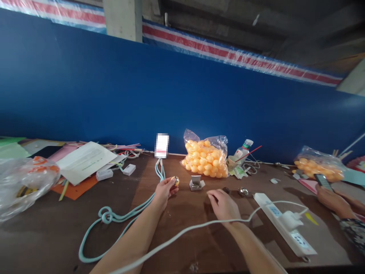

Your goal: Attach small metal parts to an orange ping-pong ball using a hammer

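My left hand [164, 191] is closed in a pinch on a small orange ball [176, 181], held just above the brown table [182, 224]. My right hand [224, 204] rests on the table with its fingers curled loosely downward, holding nothing that I can see. Between the hands stands a small open white box [196, 184] with metal bits inside. A small metal bell [243, 191] lies right of my right hand. Behind the box sits a clear bag of orange balls [205, 158].
A white power strip [285, 223] with a plug and white cable lies right. Light blue cords [119, 217] run left. Papers [84, 161] and a plastic bag [23, 182] crowd the left side. Another person's hand [332, 198] holds a phone far right, beside another bag of balls [319, 167].
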The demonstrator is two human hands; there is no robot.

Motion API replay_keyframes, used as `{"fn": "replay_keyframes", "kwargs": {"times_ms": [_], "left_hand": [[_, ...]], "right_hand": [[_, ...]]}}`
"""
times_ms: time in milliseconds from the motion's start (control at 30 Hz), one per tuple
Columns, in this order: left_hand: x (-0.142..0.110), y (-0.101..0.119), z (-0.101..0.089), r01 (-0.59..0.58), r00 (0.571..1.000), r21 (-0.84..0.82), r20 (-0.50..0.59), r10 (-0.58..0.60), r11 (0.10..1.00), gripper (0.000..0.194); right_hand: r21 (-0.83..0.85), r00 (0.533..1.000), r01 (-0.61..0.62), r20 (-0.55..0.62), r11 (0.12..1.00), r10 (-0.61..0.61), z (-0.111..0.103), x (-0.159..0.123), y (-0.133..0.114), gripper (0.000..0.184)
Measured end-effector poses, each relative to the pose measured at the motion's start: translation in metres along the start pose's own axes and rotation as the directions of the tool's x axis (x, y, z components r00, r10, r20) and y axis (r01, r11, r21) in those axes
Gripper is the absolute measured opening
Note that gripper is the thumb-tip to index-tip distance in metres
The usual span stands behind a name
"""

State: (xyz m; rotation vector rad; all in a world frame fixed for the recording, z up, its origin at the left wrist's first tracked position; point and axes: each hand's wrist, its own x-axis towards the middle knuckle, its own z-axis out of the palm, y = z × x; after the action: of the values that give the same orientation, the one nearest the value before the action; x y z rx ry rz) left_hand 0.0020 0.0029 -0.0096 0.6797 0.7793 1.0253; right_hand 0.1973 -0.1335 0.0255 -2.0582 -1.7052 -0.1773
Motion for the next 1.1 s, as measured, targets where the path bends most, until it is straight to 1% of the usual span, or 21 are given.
{"fn": "replay_keyframes", "kwargs": {"times_ms": [67, 100, 200, 267, 333, 400, 600, 667, 800, 867, 1100], "left_hand": [[0.001, 0.000, -0.001, -0.002, 1.000, 0.005, -0.006, 0.002, 1.000, 0.020], [0.001, 0.000, -0.001, -0.005, 1.000, 0.005, -0.005, 0.005, 1.000, 0.020], [0.000, 0.000, -0.001, 0.003, 1.000, -0.003, 0.002, -0.003, 1.000, 0.021], [-0.001, 0.000, 0.000, 0.009, 1.000, -0.003, -0.006, -0.009, 1.000, 0.022], [-0.001, -0.001, 0.001, 0.009, 1.000, 0.008, -0.005, -0.009, 1.000, 0.024], [0.000, -0.001, 0.001, 0.026, 1.000, 0.016, -0.015, -0.026, 1.000, 0.027], [0.000, -0.003, 0.001, 0.025, 1.000, 0.055, -0.012, -0.025, 0.998, 0.030], [-0.001, -0.003, 0.001, 0.016, 1.000, 0.053, -0.013, -0.016, 0.998, 0.028], [-0.002, -0.001, 0.000, 0.001, 1.000, 0.039, -0.006, -0.001, 0.999, 0.025], [-0.003, -0.001, 0.000, 0.000, 1.000, 0.033, -0.015, 0.001, 0.999, 0.025], [-0.005, 0.003, 0.002, 0.001, 1.000, 0.028, -0.024, -0.001, 1.000, 0.022]], "right_hand": [[-0.004, 1.000, 0.024, 0.007, 1.000, -0.024, 0.008, 0.022, -0.013, 0.023], [-0.023, 1.000, 0.015, 0.022, 1.000, -0.015, 0.013, 0.032, -0.018, 0.023], [-0.100, 0.990, -0.035, 0.131, 0.994, 0.048, 0.028, 0.056, -0.024, 0.023], [-0.138, 0.973, -0.060, 0.215, 0.989, 0.089, 0.036, 0.067, -0.026, 0.024], [-0.164, 0.953, -0.091, 0.273, 0.982, 0.134, 0.042, 0.074, -0.026, 0.023], [-0.176, 0.937, -0.129, 0.301, 0.976, 0.178, 0.044, 0.078, -0.026, 0.022], [-0.128, 0.896, -0.202, 0.375, 0.971, 0.236, 0.041, 0.078, -0.024, 0.020], [-0.115, 0.905, -0.200, 0.360, 0.973, 0.228, 0.042, 0.076, -0.023, 0.020], [-0.066, 0.948, -0.151, 0.272, 0.986, 0.163, 0.048, 0.071, -0.017, 0.021], [-0.037, 0.962, -0.133, 0.234, 0.990, 0.138, 0.051, 0.069, -0.014, 0.021], [0.071, 0.979, -0.119, 0.174, 0.990, 0.105, 0.055, 0.066, -0.007, 0.017]]}}
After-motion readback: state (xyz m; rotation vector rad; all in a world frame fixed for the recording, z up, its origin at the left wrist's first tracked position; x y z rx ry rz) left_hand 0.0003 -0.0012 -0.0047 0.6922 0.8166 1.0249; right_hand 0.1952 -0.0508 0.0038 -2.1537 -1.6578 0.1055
